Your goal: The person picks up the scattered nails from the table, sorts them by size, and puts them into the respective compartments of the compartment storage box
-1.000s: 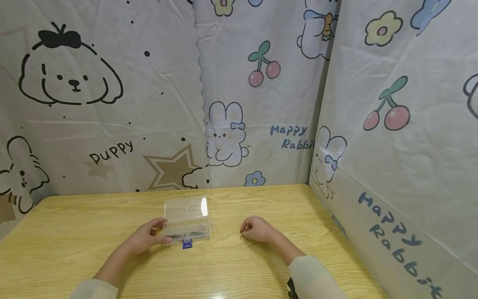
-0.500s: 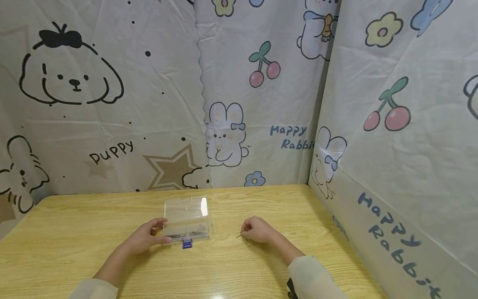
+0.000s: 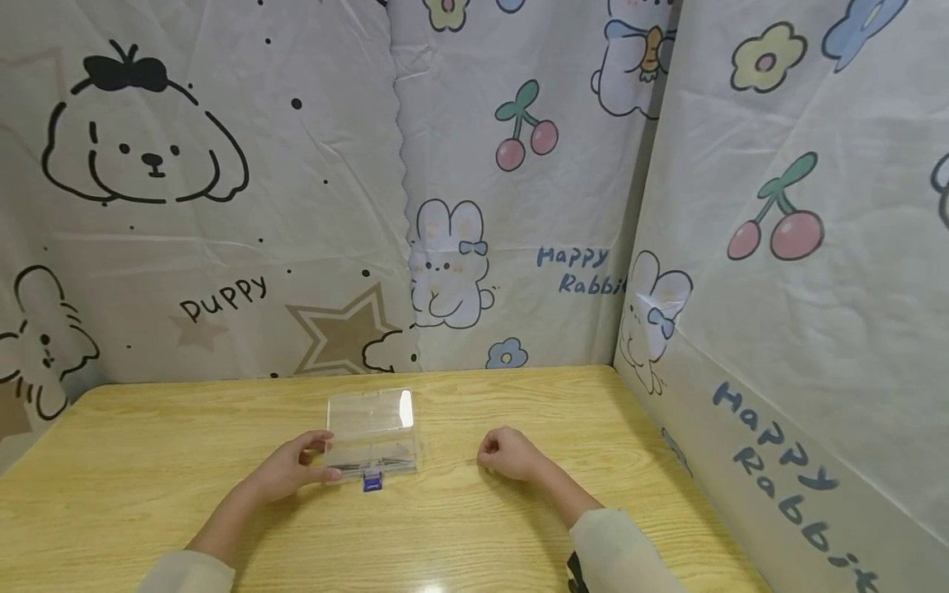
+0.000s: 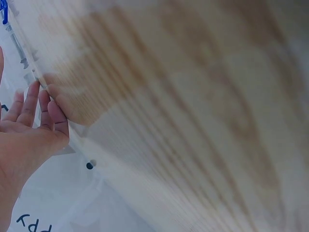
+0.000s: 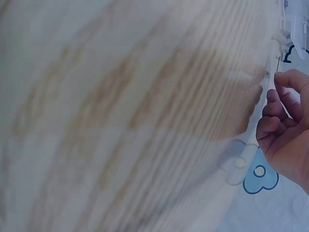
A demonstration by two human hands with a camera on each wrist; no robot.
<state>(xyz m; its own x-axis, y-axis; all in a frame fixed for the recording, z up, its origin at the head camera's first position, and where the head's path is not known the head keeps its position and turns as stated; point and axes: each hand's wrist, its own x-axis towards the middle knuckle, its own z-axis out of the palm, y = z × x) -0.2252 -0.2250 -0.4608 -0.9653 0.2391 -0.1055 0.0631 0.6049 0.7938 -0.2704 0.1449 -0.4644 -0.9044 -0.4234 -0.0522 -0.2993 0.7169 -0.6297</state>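
Two hands are rested on the tabletop (image 3: pixel 185 445): the clear box (image 3: pixel 371 435), lid flipped back, is gripped at its left end by the left hand (image 3: pixel 289 471); right of the box, the right hand (image 3: pixel 507 453) is curled loosely, with nothing visibly held.

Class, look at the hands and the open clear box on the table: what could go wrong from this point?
1. The left hand steadies only one end of the clear box, so it might slide or tip.
2. The right hand is curled; anything thin it pinches cannot be seen and could drop unnoticed onto the table.
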